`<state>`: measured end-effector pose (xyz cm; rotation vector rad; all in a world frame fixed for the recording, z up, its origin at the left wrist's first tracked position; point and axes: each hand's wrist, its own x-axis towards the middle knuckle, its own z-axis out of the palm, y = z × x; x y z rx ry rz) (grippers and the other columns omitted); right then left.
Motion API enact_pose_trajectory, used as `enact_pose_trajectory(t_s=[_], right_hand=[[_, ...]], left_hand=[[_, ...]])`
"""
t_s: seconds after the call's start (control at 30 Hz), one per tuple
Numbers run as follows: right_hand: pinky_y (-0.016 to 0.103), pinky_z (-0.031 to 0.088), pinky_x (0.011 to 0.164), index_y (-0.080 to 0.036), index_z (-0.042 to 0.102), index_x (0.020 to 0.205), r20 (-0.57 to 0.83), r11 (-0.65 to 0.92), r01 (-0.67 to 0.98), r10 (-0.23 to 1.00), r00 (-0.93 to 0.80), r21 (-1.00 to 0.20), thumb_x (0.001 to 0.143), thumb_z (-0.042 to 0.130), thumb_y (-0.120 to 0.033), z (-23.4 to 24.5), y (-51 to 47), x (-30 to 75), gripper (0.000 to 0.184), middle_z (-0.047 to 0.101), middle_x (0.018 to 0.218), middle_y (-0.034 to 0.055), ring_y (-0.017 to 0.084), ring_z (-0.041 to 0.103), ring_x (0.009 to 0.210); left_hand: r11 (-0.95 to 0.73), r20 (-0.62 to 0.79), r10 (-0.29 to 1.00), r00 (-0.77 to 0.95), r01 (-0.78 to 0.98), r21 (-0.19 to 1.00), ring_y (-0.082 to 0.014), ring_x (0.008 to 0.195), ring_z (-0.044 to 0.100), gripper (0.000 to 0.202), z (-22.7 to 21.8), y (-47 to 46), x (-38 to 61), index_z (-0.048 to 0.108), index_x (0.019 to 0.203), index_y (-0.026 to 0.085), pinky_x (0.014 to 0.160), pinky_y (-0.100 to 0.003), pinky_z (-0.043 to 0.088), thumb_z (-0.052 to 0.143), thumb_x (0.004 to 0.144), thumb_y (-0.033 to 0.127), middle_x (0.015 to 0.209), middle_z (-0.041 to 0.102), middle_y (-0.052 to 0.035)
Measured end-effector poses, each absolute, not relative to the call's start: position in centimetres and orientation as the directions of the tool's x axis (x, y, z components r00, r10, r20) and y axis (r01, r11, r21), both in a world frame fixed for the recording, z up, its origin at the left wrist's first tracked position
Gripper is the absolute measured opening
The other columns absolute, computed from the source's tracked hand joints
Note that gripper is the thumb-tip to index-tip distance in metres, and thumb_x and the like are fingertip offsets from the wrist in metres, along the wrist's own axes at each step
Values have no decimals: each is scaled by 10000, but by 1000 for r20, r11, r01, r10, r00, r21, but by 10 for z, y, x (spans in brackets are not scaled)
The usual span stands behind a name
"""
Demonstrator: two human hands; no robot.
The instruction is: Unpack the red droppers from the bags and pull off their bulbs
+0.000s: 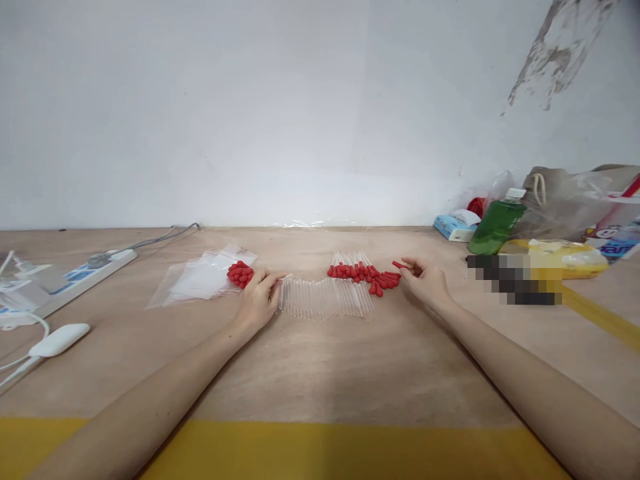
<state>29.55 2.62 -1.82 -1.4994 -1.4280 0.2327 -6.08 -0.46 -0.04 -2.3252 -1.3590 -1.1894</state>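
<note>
My right hand (427, 281) pinches a small red rubber dropper bulb (399, 265) between thumb and fingertips, just right of the loose bulbs. My left hand (259, 293) is closed at the left end of a row of clear glass dropper tubes (325, 298). A thin glass tube (287, 276) pokes out past its fingertips. Behind the row, several droppers with red bulbs (345, 271) lie side by side, their glass ends pointing to the wall. Loose red bulbs (379, 287) are scattered at their right. Another heap of red bulbs (240, 273) sits just beyond my left hand.
Clear plastic bags (200, 277) lie at the left, near a white power strip (85, 283) and a white plug-like device (60, 339). At the right stand a tissue pack (454, 228), a green bottle (497, 223) and a yellow packet (575, 260). Yellow tape (350, 450) crosses the table's front.
</note>
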Motion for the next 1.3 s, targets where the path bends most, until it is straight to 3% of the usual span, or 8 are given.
enact_pose_trajectory(t_s=[0.27, 0.4, 0.63, 0.73, 0.83, 0.97, 1.13, 1.3], right_hand=[[280, 414, 658, -210, 669, 795, 499, 219, 792, 858, 122, -571, 707, 539, -375, -11, 21, 296, 228, 668, 763, 21, 162, 543, 708], [318, 395, 739, -243, 685, 799, 494, 185, 875, 867, 69, -447, 720, 528, -395, -11, 19, 294, 233, 661, 798, 23, 194, 535, 810], [330, 385, 752, -218, 679, 810, 543, 116, 902, 827, 144, -416, 743, 487, -364, -5, 19, 289, 250, 644, 879, 53, 202, 539, 841], [350, 367, 782, -249, 682, 773, 455, 52, 937, 882, 119, -346, 750, 465, -364, 9, 25, 278, 247, 659, 857, 37, 220, 543, 893], [366, 359, 800, -279, 679, 780, 219, -101, 951, 961, 169, -291, 727, 482, -414, 26, 39, 267, 245, 666, 841, 26, 228, 560, 906], [346, 405, 714, -222, 674, 771, -12, -242, 930, 969, 249, -276, 656, 558, -466, 37, 66, 257, 294, 659, 784, 69, 239, 599, 823], [327, 429, 587, -144, 657, 711, -109, -300, 911, 954, 280, -282, 610, 624, -386, 30, 87, 253, 264, 633, 669, 91, 233, 614, 659], [319, 413, 499, -114, 619, 539, -31, -257, 911, 965, 261, -324, 543, 661, -222, 29, 92, 250, 116, 572, 506, 82, 233, 589, 524]], left_hand=[[-599, 648, 666, 369, 782, 171, -169, 831, 567, 207, -9, -12, -56, 640, 885, 175, 736, -309, 489, 476, 821, 284, 950, 575, -65], [-581, 600, 701, 387, 797, 165, -207, 929, 542, 281, -8, -20, -53, 645, 934, 160, 798, -351, 478, 509, 800, 367, 1029, 548, -91], [-639, 557, 682, 475, 757, 136, -216, 1102, 466, 328, 2, -19, -64, 599, 1084, 198, 952, -394, 377, 405, 871, 357, 1150, 534, -85], [-673, 419, 696, 584, 733, 97, -220, 1228, 366, 378, 6, -16, -72, 507, 1209, 226, 1019, -418, 299, 345, 897, 363, 1305, 453, -58], [-684, 285, 712, 642, 727, 70, -218, 1298, 259, 456, 8, -14, -76, 375, 1313, 227, 1065, -438, 207, 320, 899, 410, 1390, 346, -46], [-664, 263, 727, 634, 747, 35, -219, 1295, 266, 507, 7, -15, -77, 342, 1329, 225, 1075, -455, 160, 339, 881, 461, 1377, 368, -57], [-650, 336, 719, 608, 760, 18, -240, 1253, 327, 477, 5, -17, -77, 456, 1245, 185, 1043, -453, 230, 377, 865, 463, 1297, 451, -98], [-654, 411, 692, 593, 756, 11, -253, 1218, 353, 466, 4, -17, -77, 452, 1245, 181, 1011, -448, 278, 405, 859, 439, 1274, 449, -110]])
